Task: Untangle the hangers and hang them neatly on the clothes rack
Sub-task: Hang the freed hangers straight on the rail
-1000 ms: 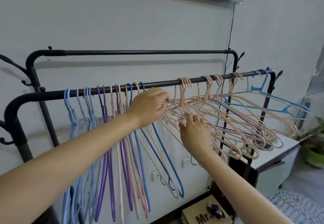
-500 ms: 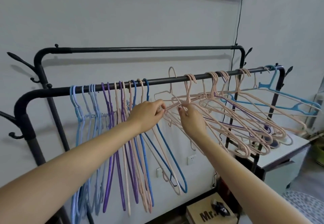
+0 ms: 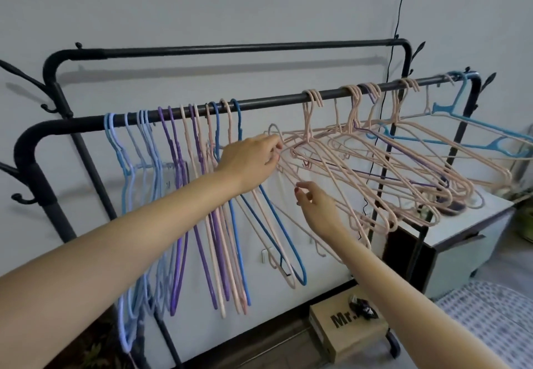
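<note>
Black steel rack: a two-rail clothes rack (image 3: 274, 103) stands against a pale wall in the head view, its front rail sloping up toward the right.
Sorted hangers: light blue, purple, pink and dark blue hangers (image 3: 173, 195) hang straight down in a tight row on the left half of the front rail.
Tangled hangers: a knot of pink hangers (image 3: 375, 160) splays sideways from the right half of the rail, hooks over the bar, their lower ends resting on a white cabinet (image 3: 467, 224); a purple wire threads through them.
Loose hanger: one pink hanger (image 3: 288, 172) sits off the rail, its hook below the bar and just beside the knot.
Left hand: the left hand (image 3: 251, 163) reaches across the sorted row, fingers curled, pinching the loose hanger near its hook.
Right hand: the right hand (image 3: 314, 207) is lower, thumb and fingertips drawn together on a thin pink arm of that hanger; how firmly it grips cannot be told.
Blue hanger: a sky-blue plastic hanger (image 3: 473, 126) lies almost flat at the far right end of the rail.
Cable: a black cable (image 3: 395, 51) drops down the wall behind the rack.
Floor: a cardboard box (image 3: 346, 331) printed "Mr." sits under the rack, with a small dark object on top.
Corner: a spotted fabric (image 3: 490, 319) fills the lower right.
</note>
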